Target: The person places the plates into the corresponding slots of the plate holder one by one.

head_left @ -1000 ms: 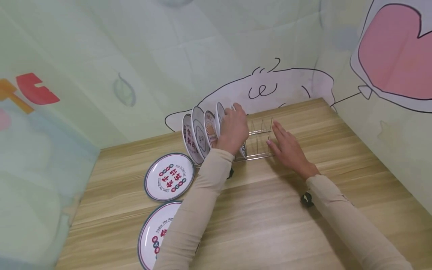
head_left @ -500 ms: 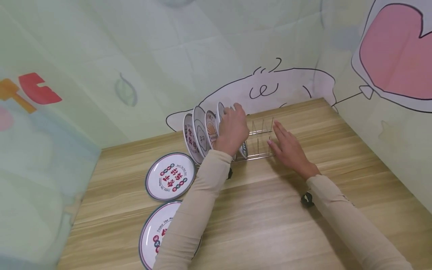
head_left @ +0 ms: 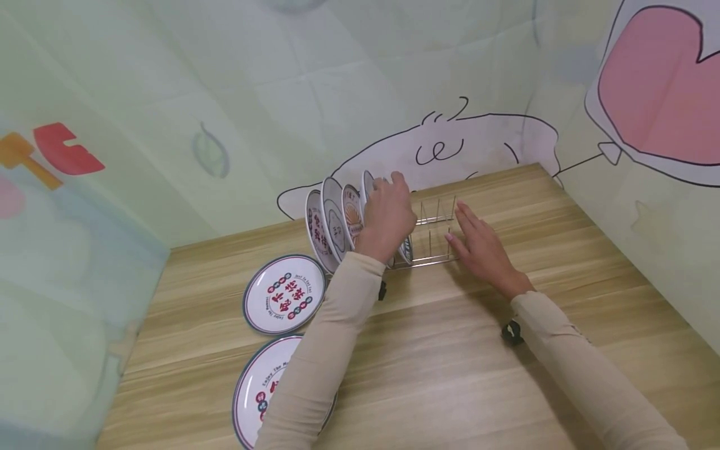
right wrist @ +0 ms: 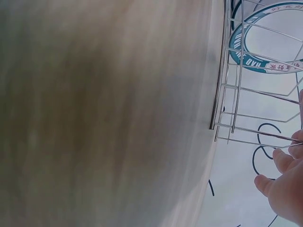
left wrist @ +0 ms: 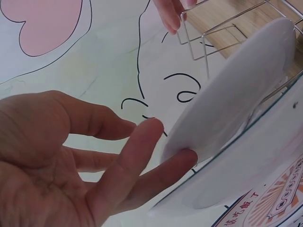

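A wire plate rack (head_left: 429, 260) holds several decorated plates on edge, crowded toward its left part. My left hand (head_left: 388, 215) is over the rightmost plates and hides part of them in the head view. In the left wrist view its fingers are spread and loosely bent; one fingertip overlaps the pale back of a plate (left wrist: 236, 87) near its edge. My right hand (head_left: 485, 251) stays at the rack's right end, fingers extended along the end wires. The right wrist view has a teal-rimmed plate (right wrist: 239, 56) behind the wires, with right fingertips (right wrist: 284, 161) close to the lowest ones.
Two white plates with red lettering lie flat on the wooden table (head_left: 450, 375): one plate (head_left: 259, 306) left of the rack, another plate (head_left: 247, 400) nearer, partly under the left sleeve. The rack's right slots hold no plates. A printed cloth backdrop (head_left: 253, 125) rises behind the table.
Both hands keep nearly the same place over and beside the rack. The whole head view has shifted slightly; the plates stay put.
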`<state>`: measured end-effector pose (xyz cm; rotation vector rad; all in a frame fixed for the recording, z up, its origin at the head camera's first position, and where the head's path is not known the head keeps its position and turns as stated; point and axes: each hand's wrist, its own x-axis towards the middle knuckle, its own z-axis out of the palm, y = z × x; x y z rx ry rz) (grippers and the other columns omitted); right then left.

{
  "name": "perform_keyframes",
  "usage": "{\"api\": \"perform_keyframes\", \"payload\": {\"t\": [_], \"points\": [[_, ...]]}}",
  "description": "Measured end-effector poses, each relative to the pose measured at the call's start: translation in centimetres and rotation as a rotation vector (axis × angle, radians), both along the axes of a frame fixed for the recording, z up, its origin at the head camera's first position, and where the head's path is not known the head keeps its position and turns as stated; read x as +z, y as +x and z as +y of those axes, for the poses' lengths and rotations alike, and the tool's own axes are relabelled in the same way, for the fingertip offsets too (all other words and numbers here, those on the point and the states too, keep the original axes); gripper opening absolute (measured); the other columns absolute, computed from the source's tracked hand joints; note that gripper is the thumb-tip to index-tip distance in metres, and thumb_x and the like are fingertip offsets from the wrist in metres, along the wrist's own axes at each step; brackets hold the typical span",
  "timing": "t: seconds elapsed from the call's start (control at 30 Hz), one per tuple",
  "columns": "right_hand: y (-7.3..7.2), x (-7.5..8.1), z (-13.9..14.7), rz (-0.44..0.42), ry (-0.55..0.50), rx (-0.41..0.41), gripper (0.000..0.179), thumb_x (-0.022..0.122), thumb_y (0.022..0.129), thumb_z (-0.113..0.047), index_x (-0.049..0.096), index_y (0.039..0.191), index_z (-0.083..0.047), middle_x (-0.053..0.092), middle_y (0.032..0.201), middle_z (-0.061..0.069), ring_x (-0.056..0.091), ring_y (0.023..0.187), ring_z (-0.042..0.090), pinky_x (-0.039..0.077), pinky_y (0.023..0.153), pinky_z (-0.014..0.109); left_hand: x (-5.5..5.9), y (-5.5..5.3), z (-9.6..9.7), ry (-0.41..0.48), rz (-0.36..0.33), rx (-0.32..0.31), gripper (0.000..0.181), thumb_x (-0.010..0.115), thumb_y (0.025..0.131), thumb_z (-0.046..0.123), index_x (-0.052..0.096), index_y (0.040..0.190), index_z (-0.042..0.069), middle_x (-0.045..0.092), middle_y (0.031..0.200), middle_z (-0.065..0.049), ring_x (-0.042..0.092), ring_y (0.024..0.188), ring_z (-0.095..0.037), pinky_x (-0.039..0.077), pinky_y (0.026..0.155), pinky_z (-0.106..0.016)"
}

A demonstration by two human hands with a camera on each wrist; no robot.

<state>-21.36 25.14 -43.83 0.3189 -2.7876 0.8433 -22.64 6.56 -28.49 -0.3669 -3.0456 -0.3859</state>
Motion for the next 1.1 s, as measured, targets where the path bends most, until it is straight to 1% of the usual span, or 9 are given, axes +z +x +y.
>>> {"api": "perform_keyframes", "payload": {"t": [0.17,0.3,0.5,0.6,0.8,0.87,0.9,1.0,1.1], "points": [[0.0,0.0,0.0,-0.008,-0.003,0.001,0.063,0.046,0.106,-0.03,0.026,0.154,0.006,0.018,0.166,0.02,0.023,0.151,0.04,0.021,0.122,0.06,0.4,0.4,0.0,-0.005,-0.008,0.0,0.045,0.064,0.087,0.004,0.049,0.13,0.0,0.058,0.112,-0.021,0.061,0.078,-0.026,0.053,0.052,-0.026],[0.0,-0.1,0.0,-0.002,-0.003,0.004,0.063,0.047,0.105,-0.029,0.026,0.154,0.007,0.02,0.165,0.022,0.025,0.151,0.041,0.022,0.121,0.06,0.8,1.1,-0.2,0.011,-0.002,-0.014,0.044,0.064,0.087,0.004,0.051,0.129,0.002,0.057,0.106,-0.018,0.06,0.075,-0.025,0.052,0.05,-0.027],[0.0,-0.1,0.0,0.011,-0.013,0.005,0.064,0.048,0.105,-0.029,0.027,0.153,0.007,0.021,0.164,0.022,0.026,0.15,0.043,0.022,0.121,0.06,1.6,2.5,-0.4,0.036,0.031,-0.05,0.04,0.062,0.086,0.004,0.054,0.125,0.006,0.057,0.098,-0.013,0.057,0.073,-0.024,0.05,0.05,-0.03],[-0.1,-0.1,0.0,0.021,-0.016,0.006,0.063,0.049,0.105,-0.029,0.028,0.153,0.007,0.021,0.164,0.022,0.027,0.149,0.043,0.023,0.12,0.061,2.2,3.4,-0.6,0.047,0.056,-0.075,0.041,0.059,0.086,0.003,0.055,0.127,0.007,0.059,0.097,-0.013,0.056,0.072,-0.024,0.049,0.05,-0.03],[0.0,-0.1,0.1,0.006,-0.01,0.004,0.065,0.048,0.105,-0.03,0.025,0.154,0.006,0.019,0.165,0.022,0.025,0.15,0.042,0.021,0.121,0.061,2.7,5.4,-1.4,0.065,0.084,-0.123,0.055,0.058,0.085,0.0,0.054,0.139,0.008,0.066,0.097,-0.013,0.057,0.065,-0.022,0.045,0.044,-0.029],[0.0,-0.1,0.1,0.006,-0.011,0.004,0.065,0.048,0.105,-0.029,0.025,0.154,0.006,0.02,0.165,0.022,0.025,0.15,0.043,0.021,0.121,0.061,2.8,6.1,-1.6,0.067,0.087,-0.123,0.057,0.058,0.085,0.001,0.053,0.141,0.01,0.068,0.1,-0.012,0.057,0.063,-0.022,0.047,0.044,-0.032],[0.0,-0.1,0.1,0.007,-0.011,0.004,0.064,0.048,0.105,-0.029,0.025,0.154,0.006,0.02,0.165,0.022,0.025,0.15,0.043,0.022,0.121,0.06,2.9,6.4,-1.8,0.064,0.094,-0.118,0.058,0.058,0.084,0.001,0.053,0.141,0.012,0.069,0.103,-0.011,0.058,0.063,-0.022,0.053,0.052,-0.036],[0.0,-0.1,0.1,0.011,-0.012,0.007,0.064,0.048,0.105,-0.029,0.025,0.154,0.007,0.021,0.164,0.023,0.025,0.15,0.043,0.022,0.121,0.061,3.0,7.2,-2.2,0.094,0.106,-0.109,0.06,0.059,0.083,0.001,0.055,0.141,0.014,0.072,0.106,-0.01,0.057,0.063,-0.022,0.055,0.055,-0.04],[0.0,-0.2,0.1,0.006,-0.013,0.008,0.065,0.047,0.105,-0.029,0.025,0.154,0.007,0.02,0.164,0.023,0.025,0.15,0.043,0.021,0.121,0.06,3.0,8.1,-2.9,0.132,0.121,-0.103,0.059,0.058,0.084,0.001,0.056,0.141,0.017,0.072,0.099,-0.009,0.054,0.058,-0.021,0.051,0.051,-0.037]]}}
